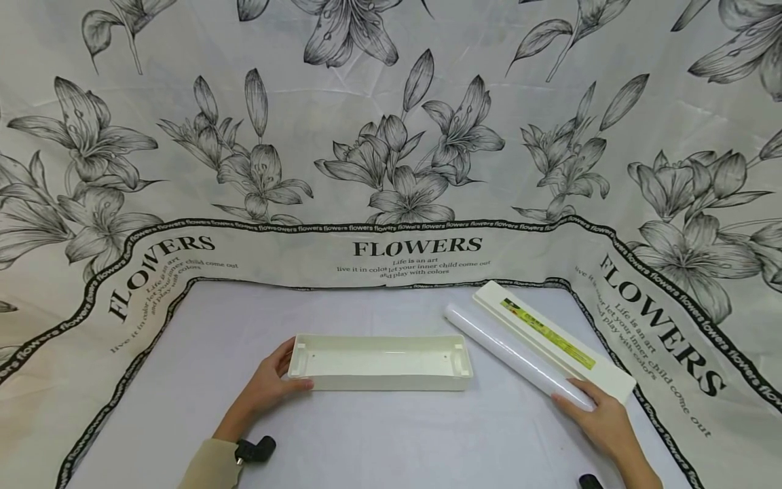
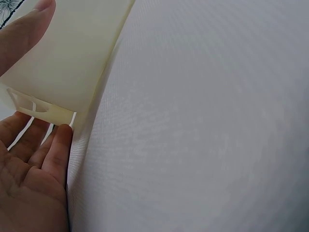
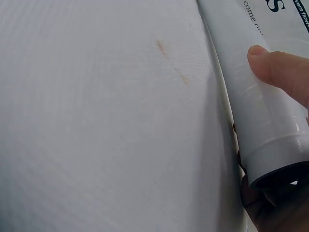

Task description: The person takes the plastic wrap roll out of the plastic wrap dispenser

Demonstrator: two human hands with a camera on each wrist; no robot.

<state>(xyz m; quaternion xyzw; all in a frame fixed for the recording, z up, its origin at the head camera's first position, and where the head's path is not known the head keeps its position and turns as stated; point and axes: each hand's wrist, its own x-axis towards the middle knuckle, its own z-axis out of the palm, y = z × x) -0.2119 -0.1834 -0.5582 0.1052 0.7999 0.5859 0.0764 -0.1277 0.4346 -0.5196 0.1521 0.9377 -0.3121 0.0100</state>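
A long, open, cream-white plastic box (image 1: pixel 391 384) lies on the white cloth, its inside bare. My left hand (image 1: pixel 269 384) holds its left end, thumb along the front wall and fingers behind. The left wrist view shows fingertips at the slotted end of the box (image 2: pixel 72 53). At the right, my right hand (image 1: pixel 601 418) grips the near end of a roll of clear plastic wrap (image 1: pixel 513 353). In the right wrist view the thumb lies over the roll (image 3: pixel 260 96), whose hollow core end faces the camera. Part of the other fingers is hidden beneath it.
Beside the roll, slanting the same way, lies a long white lid (image 1: pixel 613 384) with a yellow-green label (image 1: pixel 546 333). White cloth (image 1: pixel 379 441) covers the table. A flower-printed sheet (image 1: pixel 275 251) with a black border rises behind and along both sides.
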